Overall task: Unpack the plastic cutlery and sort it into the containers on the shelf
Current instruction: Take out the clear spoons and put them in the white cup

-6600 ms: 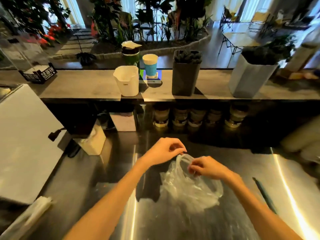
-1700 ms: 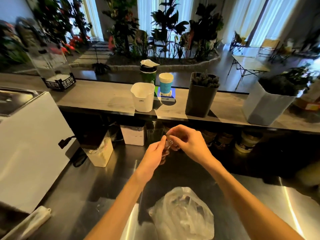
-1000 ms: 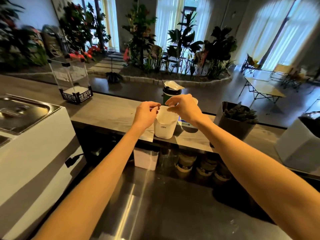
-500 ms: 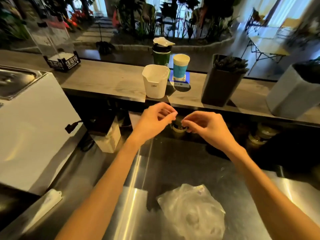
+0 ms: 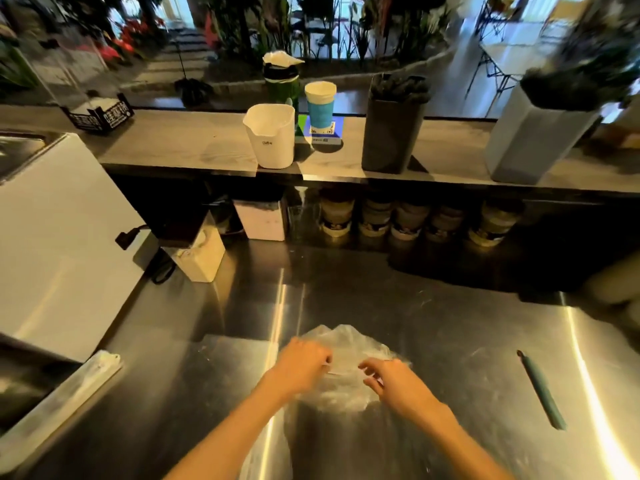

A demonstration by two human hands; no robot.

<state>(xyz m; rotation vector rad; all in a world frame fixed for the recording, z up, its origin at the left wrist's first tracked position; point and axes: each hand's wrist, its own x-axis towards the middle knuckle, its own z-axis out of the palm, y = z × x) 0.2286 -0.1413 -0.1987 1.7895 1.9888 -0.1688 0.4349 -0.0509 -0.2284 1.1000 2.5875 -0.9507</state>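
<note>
A crumpled clear plastic bag (image 5: pixel 346 342) lies on the steel counter (image 5: pixel 450 341); its contents are blurred. My left hand (image 5: pixel 304 365) pinches the bag's left edge. My right hand (image 5: pixel 393 381) hovers over the bag's right side with fingers loosely curled, holding nothing I can make out. On the shelf (image 5: pixel 194 147) behind stand a white container (image 5: pixel 268 140), a black container (image 5: pixel 393 133) with dark cutlery, and a pale grey container (image 5: pixel 533 140) also topped with dark pieces.
A teal stick (image 5: pixel 542 391) lies on the counter at right. A white appliance (image 5: pixel 52 237) fills the left side, with a wrapped packet (image 5: pixel 59 403) below it. A blue cup (image 5: pixel 320 105) and a green cup (image 5: pixel 280 81) stand behind the white container. Jars (image 5: pixel 408 220) line up under the shelf.
Both hands went up to the white container on the shelf, then came back down to the bag on the counter. The view tilted down with them.
</note>
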